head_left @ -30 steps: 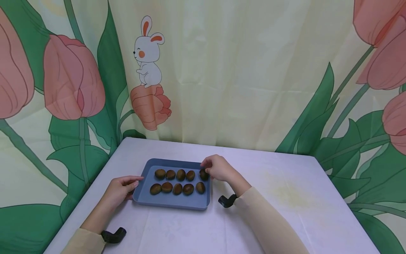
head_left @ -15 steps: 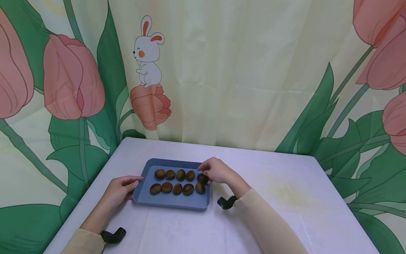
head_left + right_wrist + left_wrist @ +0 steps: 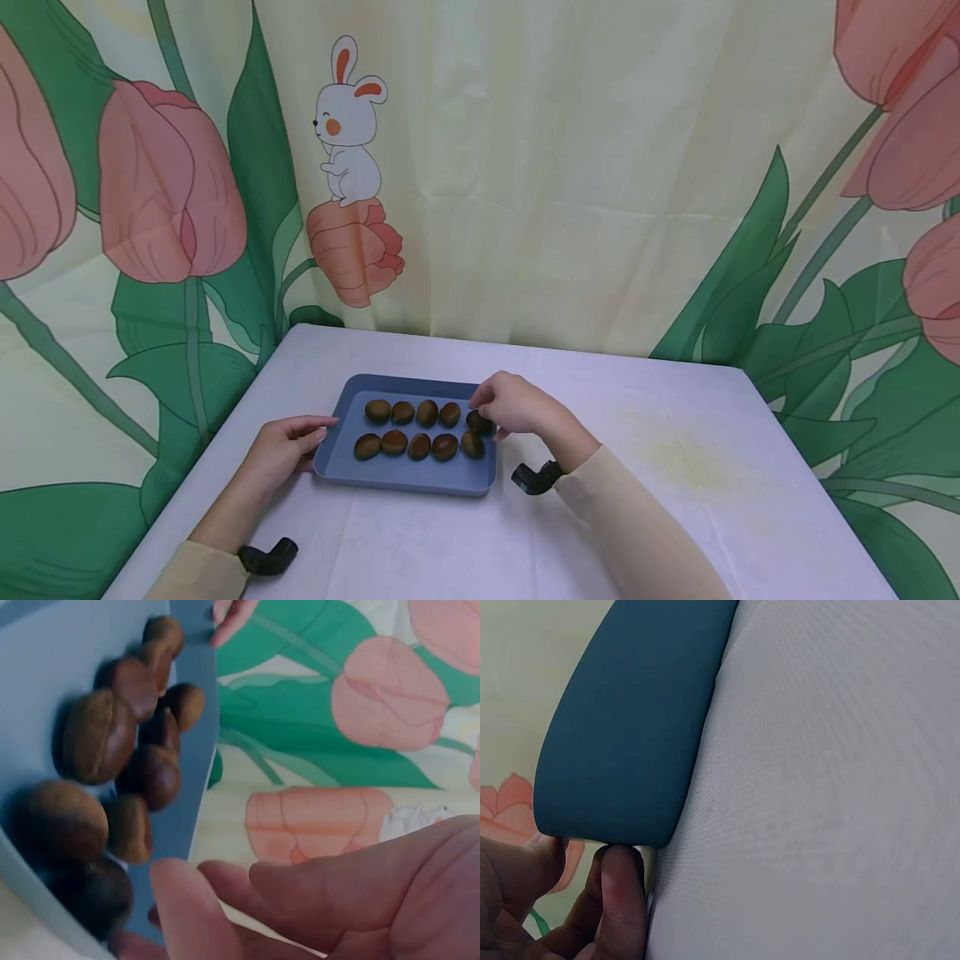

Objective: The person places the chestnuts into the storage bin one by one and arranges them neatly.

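A blue rectangular tray (image 3: 405, 481) holds several brown chestnuts (image 3: 393, 442) in two rows. The left hand (image 3: 279, 450) reaches the tray's left end with relaxed fingers. In the left wrist view its fingertips (image 3: 622, 862) touch the outer end wall. At the far right corner, the right hand (image 3: 519, 406) pinches a dark chestnut (image 3: 480, 422), partly covered by the fingers. That chestnut sits right beside the last one of the near row (image 3: 472, 444). In the right wrist view, the thumb (image 3: 187, 907) shows close by the dark chestnut (image 3: 97, 896).
The tray stands on a table with a white cloth (image 3: 637, 508). Behind hangs a pale curtain (image 3: 562, 183) printed with tulips, a rabbit and a carrot. Black wrist devices (image 3: 537, 478) are worn at both beige sleeves.
The right hand has moved the dark chestnut slightly toward the near row, narrowing the gap between them. The left hand stays at the tray's left end.
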`<state>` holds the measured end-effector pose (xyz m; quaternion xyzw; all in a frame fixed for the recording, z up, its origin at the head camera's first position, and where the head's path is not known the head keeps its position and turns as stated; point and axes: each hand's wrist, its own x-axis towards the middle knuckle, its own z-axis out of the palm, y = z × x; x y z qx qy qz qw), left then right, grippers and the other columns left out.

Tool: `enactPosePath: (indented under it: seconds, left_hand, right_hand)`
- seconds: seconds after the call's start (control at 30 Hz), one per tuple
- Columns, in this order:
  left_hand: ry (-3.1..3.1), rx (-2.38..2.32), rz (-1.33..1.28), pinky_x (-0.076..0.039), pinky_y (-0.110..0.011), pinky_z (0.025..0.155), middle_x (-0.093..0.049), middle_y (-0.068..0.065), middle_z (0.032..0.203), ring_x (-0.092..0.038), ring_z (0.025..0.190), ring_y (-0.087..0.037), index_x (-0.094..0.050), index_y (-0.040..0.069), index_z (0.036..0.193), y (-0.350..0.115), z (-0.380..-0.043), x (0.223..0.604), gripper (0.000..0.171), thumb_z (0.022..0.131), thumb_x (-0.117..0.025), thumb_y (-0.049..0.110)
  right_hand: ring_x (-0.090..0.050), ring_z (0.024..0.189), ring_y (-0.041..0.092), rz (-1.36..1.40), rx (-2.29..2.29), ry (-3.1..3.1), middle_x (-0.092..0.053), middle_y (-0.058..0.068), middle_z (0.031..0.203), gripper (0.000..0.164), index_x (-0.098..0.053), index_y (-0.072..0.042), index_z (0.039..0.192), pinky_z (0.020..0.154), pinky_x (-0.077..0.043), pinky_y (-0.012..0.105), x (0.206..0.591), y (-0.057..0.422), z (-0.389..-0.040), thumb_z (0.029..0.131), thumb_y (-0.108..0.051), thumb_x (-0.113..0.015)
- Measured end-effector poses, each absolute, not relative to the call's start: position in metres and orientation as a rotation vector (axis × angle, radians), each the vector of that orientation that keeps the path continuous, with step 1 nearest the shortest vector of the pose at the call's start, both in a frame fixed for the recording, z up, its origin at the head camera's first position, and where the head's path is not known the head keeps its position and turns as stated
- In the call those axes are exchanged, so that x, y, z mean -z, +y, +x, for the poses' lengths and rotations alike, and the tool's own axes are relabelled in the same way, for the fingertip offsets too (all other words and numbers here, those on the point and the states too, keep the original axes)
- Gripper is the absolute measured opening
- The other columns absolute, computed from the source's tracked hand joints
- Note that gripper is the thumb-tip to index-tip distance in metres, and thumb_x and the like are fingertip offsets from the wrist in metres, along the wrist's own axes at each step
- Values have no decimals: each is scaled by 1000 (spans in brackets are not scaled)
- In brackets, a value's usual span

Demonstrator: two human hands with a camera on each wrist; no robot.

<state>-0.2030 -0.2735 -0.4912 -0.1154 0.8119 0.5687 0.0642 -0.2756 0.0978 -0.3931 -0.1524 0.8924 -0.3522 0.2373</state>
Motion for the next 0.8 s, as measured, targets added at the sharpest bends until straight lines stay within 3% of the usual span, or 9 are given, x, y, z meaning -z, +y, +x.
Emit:
enactPosePath:
  seconds: [0.27, 0.5, 0.8]
  left_hand:
    - [2446, -1722, -343, -62, -28, 70, -55, -29, 157, -70, 95, -11, -71, 5, 140, -273, -203, 491, 33, 109, -63, 13]
    - [2456, -1718, -337, -61, -28, 70, -55, -29, 156, -69, 95, -11, -71, 4, 139, -272, -203, 490, 33, 109, -63, 12]
    - [2477, -1689, -322, -63, -30, 70, -55, -29, 156, -70, 99, -14, -73, 3, 138, -272, -199, 483, 32, 109, -62, 10]
  right_hand:
    - [-62, 134, 38, -382, 1076, 2374, -60, 27, 151, 54, -63, 3, 145, 72, -65, 31, 401, 94, -271, 97, 12, -42]
    - [-61, 139, 38, -432, 1135, 2341, -62, 23, 153, 45, -63, 2, 146, 74, -66, 33, 406, 98, -272, 104, 7, -46]
    - [-57, 143, 46, -428, 1318, 2221, -60, 28, 152, 48, -62, 5, 145, 80, -67, 38, 406, 109, -273, 102, 12, -45]
